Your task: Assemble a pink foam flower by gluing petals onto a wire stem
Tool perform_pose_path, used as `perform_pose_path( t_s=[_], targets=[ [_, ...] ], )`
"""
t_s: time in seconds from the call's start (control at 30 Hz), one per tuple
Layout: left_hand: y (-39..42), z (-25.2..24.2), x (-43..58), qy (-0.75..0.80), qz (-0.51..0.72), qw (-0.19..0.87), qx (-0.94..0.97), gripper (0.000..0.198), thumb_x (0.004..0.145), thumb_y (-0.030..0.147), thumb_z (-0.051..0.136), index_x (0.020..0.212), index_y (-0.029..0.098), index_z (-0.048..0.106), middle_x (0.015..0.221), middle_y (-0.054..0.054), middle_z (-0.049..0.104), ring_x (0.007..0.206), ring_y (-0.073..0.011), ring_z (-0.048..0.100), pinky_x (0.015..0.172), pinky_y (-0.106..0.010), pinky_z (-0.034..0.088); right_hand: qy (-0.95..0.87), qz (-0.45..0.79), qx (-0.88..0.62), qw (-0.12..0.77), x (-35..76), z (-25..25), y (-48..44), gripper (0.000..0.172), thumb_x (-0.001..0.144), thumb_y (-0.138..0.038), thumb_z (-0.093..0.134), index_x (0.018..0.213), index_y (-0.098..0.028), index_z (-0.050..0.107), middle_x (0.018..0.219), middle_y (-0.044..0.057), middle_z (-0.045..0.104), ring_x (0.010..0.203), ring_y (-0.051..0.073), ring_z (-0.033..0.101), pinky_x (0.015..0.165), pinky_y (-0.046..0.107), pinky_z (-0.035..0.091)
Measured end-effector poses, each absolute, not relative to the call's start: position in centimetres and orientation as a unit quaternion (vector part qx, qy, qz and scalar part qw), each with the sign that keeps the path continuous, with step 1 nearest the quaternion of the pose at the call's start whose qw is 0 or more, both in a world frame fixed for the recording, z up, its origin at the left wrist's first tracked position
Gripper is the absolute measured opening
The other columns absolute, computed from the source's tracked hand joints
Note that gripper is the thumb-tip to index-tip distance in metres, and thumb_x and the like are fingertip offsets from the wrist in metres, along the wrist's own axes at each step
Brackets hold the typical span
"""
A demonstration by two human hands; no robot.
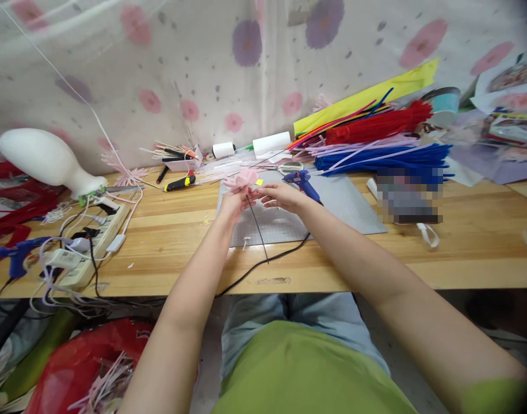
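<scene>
A pink artificial flower [241, 179] is in my left hand [233, 206], whose fingers are closed round its base. From there a thin dark stem [258, 230] slants down toward the table's front edge. My right hand [284, 196] is just right of the flower, fingers loosely bent and apart, the tips close to the left fingers. Whether those tips touch the flower I cannot tell. A small yellow piece [259, 182] shows between the hands. Beneath them lies a grey cutting mat [350, 210], and a blue glue gun [304, 183] rests on it behind my right hand.
Blue pipe cleaners [384, 158] and red pipe cleaners [375, 125] are piled at the back right. Scissors [289, 168] lie behind the mat. A power strip [93, 247] with tangled cables and another glue gun [19, 256] are at left. A black cord [263, 261] crosses the front.
</scene>
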State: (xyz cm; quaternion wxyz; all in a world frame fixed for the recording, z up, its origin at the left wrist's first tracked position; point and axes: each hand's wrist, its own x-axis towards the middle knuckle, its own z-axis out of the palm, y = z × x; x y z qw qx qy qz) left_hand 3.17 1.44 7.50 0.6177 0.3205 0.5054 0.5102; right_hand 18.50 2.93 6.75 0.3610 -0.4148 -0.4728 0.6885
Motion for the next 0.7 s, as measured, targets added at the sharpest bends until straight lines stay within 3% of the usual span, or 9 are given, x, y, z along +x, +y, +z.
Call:
perform_pose_path(
  t_s=[0.2,0.4,0.5,0.63,0.7],
  targets=[
    [1.0,8.2,3.6,0.502,0.471,0.633,0.355,0.008,0.077,0.018,0.069,0.077,0.012,0.064,0.064,-0.004,0.069,0.062,-0.0132,0.068,0.075,-0.028,0.05,-0.349,0.769,-0.373,0.383,17.2,6.4,3.4,0.005,0.08,-0.018,0.064,0.076,-0.017,0.061,0.06,-0.003,0.061,0.052,0.006,0.05,0.051,0.016,0.041],
    [1.1,8.5,2.5,0.475,0.406,0.686,0.371,0.008,0.078,0.02,0.068,0.079,0.012,0.064,0.069,-0.006,0.07,0.067,-0.0147,0.07,0.073,-0.027,0.053,-0.294,0.829,-0.336,0.338,17.3,6.7,3.1,0.01,0.084,-0.019,0.06,0.074,-0.016,0.057,0.056,-0.004,0.056,0.047,0.004,0.046,0.044,0.015,0.036],
    [1.1,8.3,2.2,0.478,0.404,0.688,0.368,0.005,0.079,0.017,0.066,0.079,0.013,0.065,0.071,-0.006,0.07,0.069,-0.0146,0.069,0.072,-0.027,0.054,-0.313,0.812,-0.363,0.333,17.8,6.8,2.7,0.009,0.078,-0.02,0.066,0.08,-0.017,0.058,0.064,-0.003,0.059,0.052,0.005,0.05,0.051,0.016,0.042],
    [0.9,8.1,2.2,0.519,0.4,0.646,0.391,0.004,0.08,0.015,0.064,0.078,0.012,0.065,0.067,-0.006,0.068,0.064,-0.0137,0.067,0.065,-0.026,0.054,-0.417,0.716,-0.387,0.403,18.4,6.8,2.4,0.039,0.063,-0.021,0.076,0.097,-0.025,0.057,0.095,0.0,0.064,0.082,0.011,0.06,0.073,0.025,0.049],
    [0.9,8.1,2.3,0.533,0.39,0.626,0.413,0.003,0.079,0.015,0.065,0.078,0.012,0.066,0.063,-0.005,0.066,0.061,-0.0134,0.066,0.062,-0.025,0.054,-0.497,0.615,-0.395,0.468,18.5,6.8,2.6,0.043,0.059,-0.023,0.078,0.097,-0.025,0.058,0.103,0.0,0.062,0.093,0.013,0.058,0.081,0.028,0.047]
  ],
)
